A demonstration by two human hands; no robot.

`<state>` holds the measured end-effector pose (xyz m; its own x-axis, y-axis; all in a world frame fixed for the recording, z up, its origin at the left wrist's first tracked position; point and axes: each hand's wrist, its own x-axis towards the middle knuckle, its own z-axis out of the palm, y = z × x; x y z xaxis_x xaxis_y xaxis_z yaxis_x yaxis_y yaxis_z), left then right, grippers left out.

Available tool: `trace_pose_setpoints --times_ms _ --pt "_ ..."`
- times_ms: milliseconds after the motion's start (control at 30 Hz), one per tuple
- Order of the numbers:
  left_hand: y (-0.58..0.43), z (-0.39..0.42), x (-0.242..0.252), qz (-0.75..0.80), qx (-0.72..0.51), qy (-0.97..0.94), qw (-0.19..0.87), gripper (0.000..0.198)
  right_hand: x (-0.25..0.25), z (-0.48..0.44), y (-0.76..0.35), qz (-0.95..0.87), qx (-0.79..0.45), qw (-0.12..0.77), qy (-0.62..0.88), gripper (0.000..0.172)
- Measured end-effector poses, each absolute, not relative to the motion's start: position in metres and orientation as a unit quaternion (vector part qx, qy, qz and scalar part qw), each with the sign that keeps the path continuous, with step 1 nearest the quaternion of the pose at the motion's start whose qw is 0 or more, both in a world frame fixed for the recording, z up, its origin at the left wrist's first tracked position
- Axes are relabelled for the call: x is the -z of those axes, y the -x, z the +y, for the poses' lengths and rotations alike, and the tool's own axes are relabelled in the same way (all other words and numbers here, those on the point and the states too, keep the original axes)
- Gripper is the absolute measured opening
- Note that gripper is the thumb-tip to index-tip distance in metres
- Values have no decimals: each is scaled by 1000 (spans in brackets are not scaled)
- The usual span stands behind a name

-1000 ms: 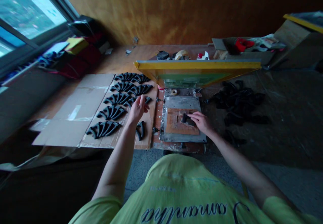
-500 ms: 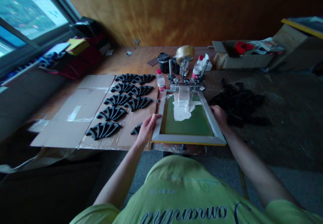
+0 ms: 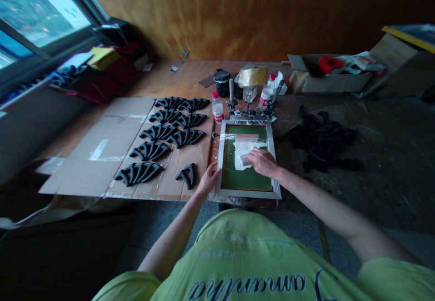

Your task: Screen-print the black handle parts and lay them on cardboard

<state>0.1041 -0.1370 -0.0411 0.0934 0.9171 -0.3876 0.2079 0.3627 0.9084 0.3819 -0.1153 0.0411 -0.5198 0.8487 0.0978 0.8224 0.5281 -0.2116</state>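
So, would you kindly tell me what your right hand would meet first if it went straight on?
Your right hand already lies on the white sheet; going on, it would probably meet the screen frame's left rail first.

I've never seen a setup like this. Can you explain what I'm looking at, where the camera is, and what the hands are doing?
This view comes from a camera worn on the person's head, looking down, so the green T-shirt at the bottom is their own. In front of them, a metal-framed screen-printing screen with green mesh lies flat, held by hinge clamps on a wooden bench. The right hand presses on a white sheet, cloth or paper, on the mesh. The left hand is at the frame's left edge. Rows of black arched pieces lie on flattened cardboard to the left, and a loose black pile lies to the right.
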Motion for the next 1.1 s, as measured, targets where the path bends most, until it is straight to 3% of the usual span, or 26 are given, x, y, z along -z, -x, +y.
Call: trace_pose_setpoints --times_ms 133,233,333,433,567,700,767,933,1033,1100 --pt "-105 -138 42 590 -309 -473 577 69 -50 -123 -397 -909 -110 91 392 19" --pt "-106 -139 35 586 -319 -468 580 67 -52 -114 -392 -889 -103 121 429 12" --pt "-107 -141 23 571 -332 -449 601 67 -39 -121 -382 -865 -60 166 470 22" --pt "-110 -143 13 564 -341 -431 617 68 -28 -136 -381 -873 -76 165 452 27" --pt "-111 -143 2 568 -343 -423 617 70 -44 -125 -383 -852 -113 161 485 19" --pt "-108 -140 -25 561 -338 -434 619 77 -79 -77 -380 -791 -87 204 571 51" --pt "-108 -136 -47 555 -358 -438 610 70 -94 -55 -393 -763 -70 230 600 60" --pt "-123 -109 -110 508 -484 -471 535 50 -92 -42 -466 -642 -37 326 693 34" --pt "-138 -79 -142 447 -551 -499 497 48 -58 -65 -477 -646 -60 277 709 43" --pt "-147 -58 -157 423 -564 -499 504 49 -31 -86 -459 -691 -83 226 682 39"
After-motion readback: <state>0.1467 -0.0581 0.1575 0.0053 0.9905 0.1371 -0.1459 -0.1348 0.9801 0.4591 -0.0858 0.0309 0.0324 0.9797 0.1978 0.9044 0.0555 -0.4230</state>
